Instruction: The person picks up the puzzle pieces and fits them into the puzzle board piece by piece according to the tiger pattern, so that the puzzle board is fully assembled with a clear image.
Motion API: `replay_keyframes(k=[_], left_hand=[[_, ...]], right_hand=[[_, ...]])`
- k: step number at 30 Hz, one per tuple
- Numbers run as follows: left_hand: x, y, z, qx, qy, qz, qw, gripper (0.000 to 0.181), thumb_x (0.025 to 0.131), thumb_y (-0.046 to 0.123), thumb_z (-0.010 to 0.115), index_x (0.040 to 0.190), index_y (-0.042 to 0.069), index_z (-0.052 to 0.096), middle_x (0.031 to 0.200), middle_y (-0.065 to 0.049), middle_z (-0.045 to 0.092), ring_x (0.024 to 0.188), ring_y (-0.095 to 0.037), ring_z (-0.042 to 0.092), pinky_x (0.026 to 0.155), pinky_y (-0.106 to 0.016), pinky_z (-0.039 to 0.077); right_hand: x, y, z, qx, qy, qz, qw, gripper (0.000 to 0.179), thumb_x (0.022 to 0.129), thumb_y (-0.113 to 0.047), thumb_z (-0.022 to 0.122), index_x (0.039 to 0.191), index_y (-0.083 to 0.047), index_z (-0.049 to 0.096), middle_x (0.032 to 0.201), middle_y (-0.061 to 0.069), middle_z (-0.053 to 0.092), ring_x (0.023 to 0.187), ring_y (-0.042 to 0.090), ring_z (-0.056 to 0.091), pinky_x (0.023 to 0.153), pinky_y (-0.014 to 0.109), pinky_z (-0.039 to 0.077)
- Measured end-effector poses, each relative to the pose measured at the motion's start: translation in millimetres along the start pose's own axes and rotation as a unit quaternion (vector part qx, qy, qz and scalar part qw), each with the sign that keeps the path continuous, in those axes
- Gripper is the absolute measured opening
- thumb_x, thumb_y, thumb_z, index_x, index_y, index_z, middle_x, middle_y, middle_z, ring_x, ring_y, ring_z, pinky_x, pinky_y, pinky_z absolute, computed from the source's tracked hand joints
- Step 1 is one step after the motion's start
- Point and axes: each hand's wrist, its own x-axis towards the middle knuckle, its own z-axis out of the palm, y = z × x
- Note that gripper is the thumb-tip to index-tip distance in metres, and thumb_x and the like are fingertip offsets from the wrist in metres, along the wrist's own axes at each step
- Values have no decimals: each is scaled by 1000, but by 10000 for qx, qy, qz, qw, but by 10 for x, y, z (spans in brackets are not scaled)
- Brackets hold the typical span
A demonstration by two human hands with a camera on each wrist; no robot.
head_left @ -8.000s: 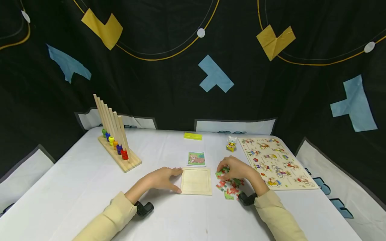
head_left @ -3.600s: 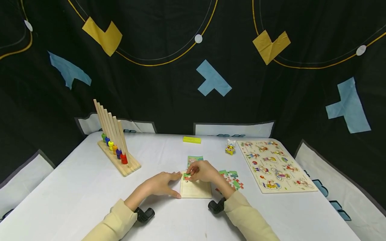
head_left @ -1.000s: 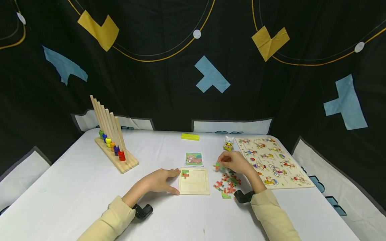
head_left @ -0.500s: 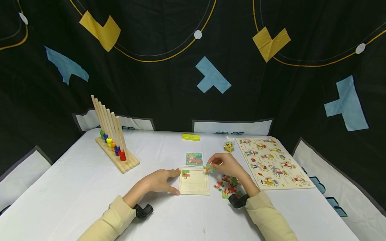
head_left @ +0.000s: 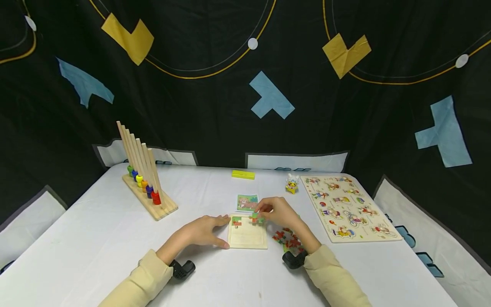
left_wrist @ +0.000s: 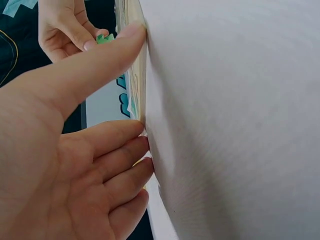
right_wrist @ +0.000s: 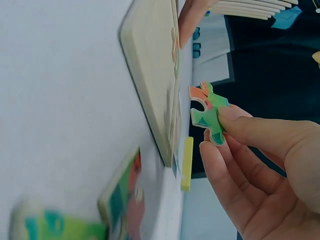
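I see the left hand (head_left: 204,230), fingers extended, touching the left edge of a square pale-wood tray (head_left: 247,237); a green-and-red jigsaw piece (head_left: 236,221) lies in its far-left corner. Over its far-right part, a green-and-orange jigsaw piece (right_wrist: 214,112), knobbed and notched, sits pinched between thumb and fingers of the right hand (head_left: 280,211).

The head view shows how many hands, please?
2: the left hand touches the left edge of the wooden tray; the right hand pinches a puzzle piece near the tray's far right corner.
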Motion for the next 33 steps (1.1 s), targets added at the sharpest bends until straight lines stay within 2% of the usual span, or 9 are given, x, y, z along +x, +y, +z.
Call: replay_keyframes(k=[9,13,18,33], left_hand=[[9,-16,9,68,-27,38,10000,84,76,43,79,142,2,46,149,-14,40,138,-33,35,111,-49,29],[19,-17,11,52,-41,22,10000,85,76,44,79,142,2,46,149,-14,40,138,-33,35,112,-49,29],[26,-14,8,39,-29,34,10000,85,76,44,79,141,1,47,148,-16,40,137,-33,35,111,-49,29],[5,5,-9,54,-27,1,10000,84,76,42,80,141,0,47,148,-16,40,137,-34,36,111,-49,29]], right_hand=[[115,-53,114,414,-382,93,9984,7,87,-5,70,93,-8,73,86,-2,70,69,12,59,59,24,51],[160,-57,152,383,-532,155,9977,6,87,-7,72,92,-8,74,89,-2,70,68,10,56,58,23,48],[206,-62,179,284,-555,385,9973,4,86,-10,73,89,-9,75,85,-4,69,64,9,52,54,21,42],[269,-33,258,167,-512,588,9968,3,85,-7,73,88,-8,74,86,-2,69,64,9,51,55,22,43]])
